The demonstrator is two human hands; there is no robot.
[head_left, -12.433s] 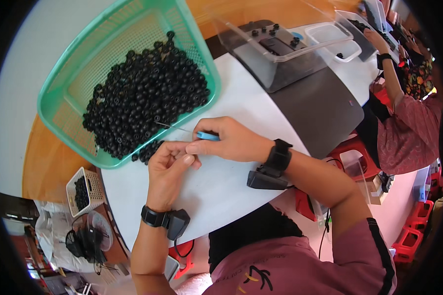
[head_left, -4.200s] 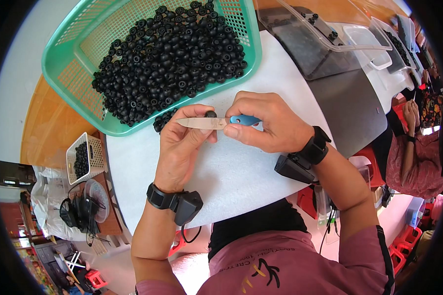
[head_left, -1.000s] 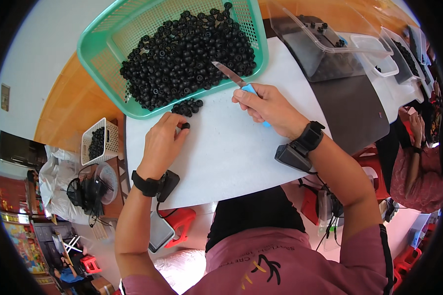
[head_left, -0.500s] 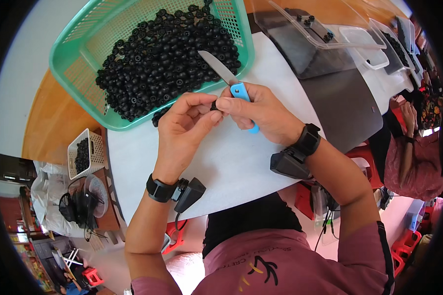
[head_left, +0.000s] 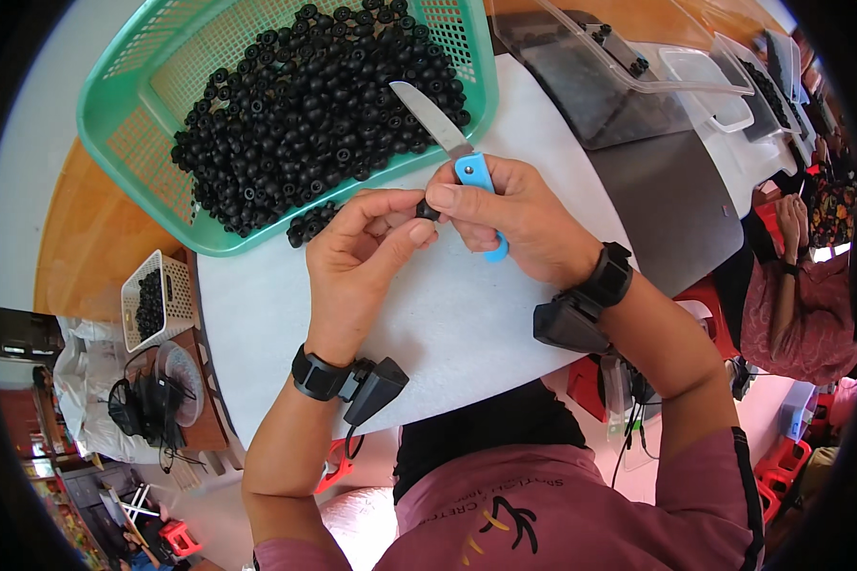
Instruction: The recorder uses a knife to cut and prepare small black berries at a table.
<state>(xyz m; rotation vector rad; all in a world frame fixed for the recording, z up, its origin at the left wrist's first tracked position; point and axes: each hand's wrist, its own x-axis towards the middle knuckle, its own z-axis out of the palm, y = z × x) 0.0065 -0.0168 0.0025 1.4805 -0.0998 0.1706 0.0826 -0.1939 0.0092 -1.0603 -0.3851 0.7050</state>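
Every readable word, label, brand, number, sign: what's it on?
Maroon fabric shirt: printed lettering beside a black-and-yellow emblem, partly legible, not copied here.
Dark grey flat panel: mark too small to read.
Blue-handled metal knife: none I can make out.

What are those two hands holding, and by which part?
The right hand grips a knife by its blue handle. The left hand holds a small black piece, partly hidden, by its outer sides.

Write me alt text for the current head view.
A person's left hand pinches a small black piece right up by the right hand, which grips a blue-handled knife, blade pointing away from the body. Just beyond the hands, a green basket holds a heap of similar black pieces.
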